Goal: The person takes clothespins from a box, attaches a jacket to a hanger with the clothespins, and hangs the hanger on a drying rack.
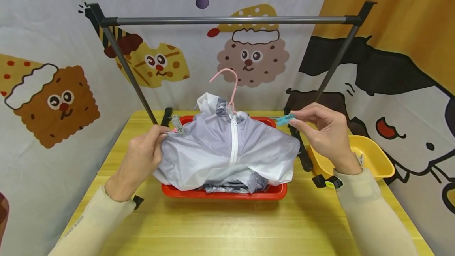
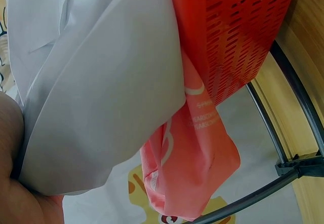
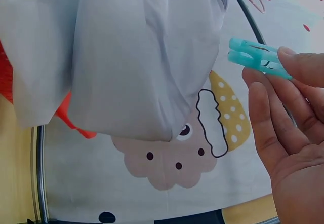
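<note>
A light grey and white zip jacket (image 1: 209, 141) hangs on a pink hanger (image 1: 234, 86), spread over a red basket (image 1: 224, 195). My left hand (image 1: 140, 157) pinches the jacket's shoulder at the left. Beside those fingers a pale grey clothespin (image 1: 179, 125) is clipped on the jacket. Between thumb and fingers my right hand (image 1: 325, 133) pinches a turquoise clothespin (image 3: 258, 58), held apart from the jacket's right shoulder. In the left wrist view the grey cloth (image 2: 111, 92) covers much of the basket, and a pink garment (image 2: 195, 148) droops over its side.
A metal rack with a horizontal bar (image 1: 231, 20) stands over the basket, its legs on both sides. To the right a yellow tub (image 1: 373, 161) holds a clothespin, partly hidden by my wrist. Everything stands on a wooden table (image 1: 227, 228) before a cartoon-printed cloth.
</note>
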A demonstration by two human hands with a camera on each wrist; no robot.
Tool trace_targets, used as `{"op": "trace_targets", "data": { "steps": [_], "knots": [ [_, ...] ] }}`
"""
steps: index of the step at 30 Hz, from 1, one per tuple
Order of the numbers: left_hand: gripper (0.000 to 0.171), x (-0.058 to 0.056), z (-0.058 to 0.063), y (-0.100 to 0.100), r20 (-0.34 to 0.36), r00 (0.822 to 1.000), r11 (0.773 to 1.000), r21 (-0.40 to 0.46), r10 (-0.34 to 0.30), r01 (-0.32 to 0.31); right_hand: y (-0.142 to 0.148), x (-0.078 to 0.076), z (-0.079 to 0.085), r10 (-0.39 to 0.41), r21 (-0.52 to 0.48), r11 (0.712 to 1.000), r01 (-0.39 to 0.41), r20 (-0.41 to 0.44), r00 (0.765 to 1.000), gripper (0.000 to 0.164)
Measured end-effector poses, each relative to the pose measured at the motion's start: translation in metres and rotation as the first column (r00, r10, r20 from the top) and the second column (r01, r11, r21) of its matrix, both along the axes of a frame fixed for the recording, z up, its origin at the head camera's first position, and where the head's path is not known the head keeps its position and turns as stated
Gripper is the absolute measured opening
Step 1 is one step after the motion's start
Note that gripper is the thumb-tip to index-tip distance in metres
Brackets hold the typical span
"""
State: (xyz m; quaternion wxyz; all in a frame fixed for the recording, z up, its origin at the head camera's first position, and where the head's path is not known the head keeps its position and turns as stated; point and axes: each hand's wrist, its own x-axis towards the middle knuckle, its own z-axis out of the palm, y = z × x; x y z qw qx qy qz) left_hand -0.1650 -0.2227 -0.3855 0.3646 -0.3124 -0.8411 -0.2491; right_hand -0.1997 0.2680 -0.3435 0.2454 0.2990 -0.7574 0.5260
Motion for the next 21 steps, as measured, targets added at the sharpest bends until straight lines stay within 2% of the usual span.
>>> {"op": "trace_targets", "data": {
  "steps": [12, 15, 21],
  "knots": [
    [0.019, 0.0011, 0.0003, 0.0011, -0.014, 1.000, 1.000, -0.003, 0.000, 0.000, -0.0028, 0.0014, 0.0028, 0.125, -0.134, 0.983, -0.123, 0.005, 0.992, 0.029],
    [0.017, 0.0011, 0.0008, 0.0012, -0.006, 1.000, 1.000, 0.001, -0.003, 0.003, -0.0029, 0.0012, 0.0029, 0.122, -0.130, 0.984, -0.117, 0.025, 0.992, 0.028],
    [0.016, 0.0007, 0.0006, 0.0007, -0.002, 1.000, 1.000, -0.005, -0.001, 0.001, -0.0040, 0.0005, 0.0013, 0.063, -0.052, 0.997, -0.060, 0.051, 0.997, 0.026]
  ]
}}
